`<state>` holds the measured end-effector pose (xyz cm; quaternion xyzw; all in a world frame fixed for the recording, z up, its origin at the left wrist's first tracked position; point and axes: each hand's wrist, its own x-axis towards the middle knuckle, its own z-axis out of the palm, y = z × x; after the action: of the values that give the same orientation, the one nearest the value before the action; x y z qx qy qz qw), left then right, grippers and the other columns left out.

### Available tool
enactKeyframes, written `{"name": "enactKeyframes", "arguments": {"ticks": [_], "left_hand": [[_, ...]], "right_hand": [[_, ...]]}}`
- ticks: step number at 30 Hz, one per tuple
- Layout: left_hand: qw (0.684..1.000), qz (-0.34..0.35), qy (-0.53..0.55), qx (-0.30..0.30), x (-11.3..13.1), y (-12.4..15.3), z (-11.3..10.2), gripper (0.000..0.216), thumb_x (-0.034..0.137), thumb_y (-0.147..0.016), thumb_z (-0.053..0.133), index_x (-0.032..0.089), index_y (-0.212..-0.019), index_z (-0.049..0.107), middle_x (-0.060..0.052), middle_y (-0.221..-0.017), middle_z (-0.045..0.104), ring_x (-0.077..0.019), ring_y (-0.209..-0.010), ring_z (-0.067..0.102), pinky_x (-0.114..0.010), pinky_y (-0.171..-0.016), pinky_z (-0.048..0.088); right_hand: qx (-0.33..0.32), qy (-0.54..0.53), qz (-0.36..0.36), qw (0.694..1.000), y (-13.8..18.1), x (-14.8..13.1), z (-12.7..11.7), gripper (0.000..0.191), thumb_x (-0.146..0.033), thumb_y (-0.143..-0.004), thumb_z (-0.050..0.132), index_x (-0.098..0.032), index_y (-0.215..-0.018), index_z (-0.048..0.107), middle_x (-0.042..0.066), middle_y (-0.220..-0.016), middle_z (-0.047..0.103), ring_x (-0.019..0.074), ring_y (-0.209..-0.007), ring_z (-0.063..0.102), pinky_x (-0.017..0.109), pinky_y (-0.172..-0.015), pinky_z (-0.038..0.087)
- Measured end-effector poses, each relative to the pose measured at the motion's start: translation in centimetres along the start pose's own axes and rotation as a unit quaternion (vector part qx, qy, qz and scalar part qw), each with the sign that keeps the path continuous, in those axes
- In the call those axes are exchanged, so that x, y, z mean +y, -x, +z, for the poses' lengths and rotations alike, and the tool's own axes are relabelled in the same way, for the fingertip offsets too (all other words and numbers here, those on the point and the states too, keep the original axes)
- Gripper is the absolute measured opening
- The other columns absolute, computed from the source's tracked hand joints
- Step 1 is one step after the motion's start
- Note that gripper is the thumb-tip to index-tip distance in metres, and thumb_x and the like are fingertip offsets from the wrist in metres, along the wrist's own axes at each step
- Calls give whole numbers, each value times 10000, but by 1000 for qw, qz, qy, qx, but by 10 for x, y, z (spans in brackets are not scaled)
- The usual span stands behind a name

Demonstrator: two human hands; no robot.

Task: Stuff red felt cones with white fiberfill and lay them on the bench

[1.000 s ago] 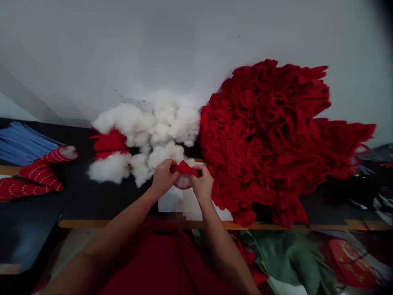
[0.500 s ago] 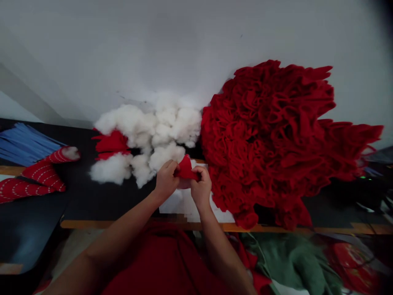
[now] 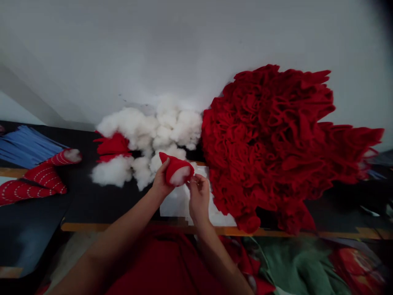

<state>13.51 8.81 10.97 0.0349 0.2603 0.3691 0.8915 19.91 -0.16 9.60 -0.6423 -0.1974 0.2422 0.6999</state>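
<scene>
My left hand (image 3: pixel 161 181) grips a small red felt cone (image 3: pixel 175 168) with white stuffing showing in its open end. Just right of that open end is my right hand (image 3: pixel 199 194), its fingertips pinched at the rim; whether anything is between them is too small to tell. Both hands hover over a white sheet (image 3: pixel 181 203) near the table's front edge. A heap of white stuffing (image 3: pixel 147 135) lies just behind the hands.
A large pile of red felt pieces (image 3: pixel 276 139) fills the table's right side against the wall. Red dotted stuffed cones (image 3: pixel 43 176) and blue strips (image 3: pixel 24 143) lie at the left. Red and green fabric (image 3: pixel 291 262) sits below the wooden table edge (image 3: pixel 123 226).
The red cone was held between both hands; it is now in the left hand alone, turned so its stuffed opening faces right, while the right hand has dropped slightly away.
</scene>
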Motion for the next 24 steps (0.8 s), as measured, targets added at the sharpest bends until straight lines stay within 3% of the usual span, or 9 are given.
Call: {"name": "enactKeyframes", "arguments": {"ticks": [2, 4, 6, 9, 13, 17, 20, 24], "left_hand": [[1000, 10, 5, 25, 3, -3, 3, 172, 268, -788, 517, 122, -771, 606, -56, -745, 669, -167, -712, 632, -298, -742, 490], [1000, 0, 9, 26, 2, -4, 5, 188, 280, -800, 504, 125, -754, 601, -52, -721, 669, -162, -678, 631, -292, -712, 499], [1000, -22, 8, 7, -1, -2, 4, 215, 309, -807, 493, 127, -773, 603, -58, -731, 670, -167, -675, 633, -296, -698, 502], [999, -31, 1, -31, -4, 4, 5, 250, 335, -812, 488, 141, -916, 604, -60, -779, 670, -170, -695, 635, -309, -724, 498], [998, -20, -19, -61, -2, 11, 7, 405, 358, -808, 495, 202, -1181, 495, -61, -868, 662, -182, -762, 636, -354, -789, 476], [998, -8, -32, -45, 0, 11, 8, 483, 344, -802, 513, 248, -1266, 416, -41, -879, 651, -160, -731, 626, -333, -762, 482], [998, 3, -35, -45, 1, 10, 9, 473, 324, -807, 511, 259, -1265, 415, -30, -861, 648, -145, -700, 623, -303, -724, 492], [997, -13, -46, -60, 1, 12, 12, 408, 325, -815, 494, 217, -1208, 473, -46, -850, 657, -160, -726, 636, -308, -726, 499]], "right_hand": [[5, 127, -158, 979, 6, -6, -6, 198, -205, -784, 502, -196, -982, 514, 53, -985, 542, 156, -937, 531, 365, -848, 444], [-56, 213, -289, 932, 10, -11, -9, 252, -153, -820, 444, -201, -1056, 517, 82, -1084, 531, 176, -1051, 497, 400, -922, 408], [-113, 255, -346, 896, 11, -14, -8, 325, -126, -841, 400, -196, -1148, 479, 104, -1166, 506, 187, -1128, 459, 410, -950, 398], [-128, 291, -362, 876, 9, -13, -3, 342, -147, -857, 393, -172, -1193, 447, 129, -1197, 479, 198, -1146, 443, 398, -921, 433], [-168, 357, -384, 835, 6, -9, 1, 209, -175, -846, 442, -177, -1004, 579, 111, -1032, 534, 216, -1036, 480, 401, -846, 465], [-104, 382, -436, 808, 6, -9, -1, 162, -135, -821, 473, -167, -940, 578, 122, -1040, 509, 239, -1043, 451, 446, -847, 446], [-76, 348, -473, 806, 7, -8, -3, 198, -118, -812, 481, -167, -995, 537, 132, -1091, 497, 250, -1090, 442, 455, -873, 436], [-163, 339, -406, 833, 2, -6, -2, 353, -175, -856, 411, -137, -1207, 405, 139, -1046, 553, 220, -1017, 515, 386, -807, 489]]}}
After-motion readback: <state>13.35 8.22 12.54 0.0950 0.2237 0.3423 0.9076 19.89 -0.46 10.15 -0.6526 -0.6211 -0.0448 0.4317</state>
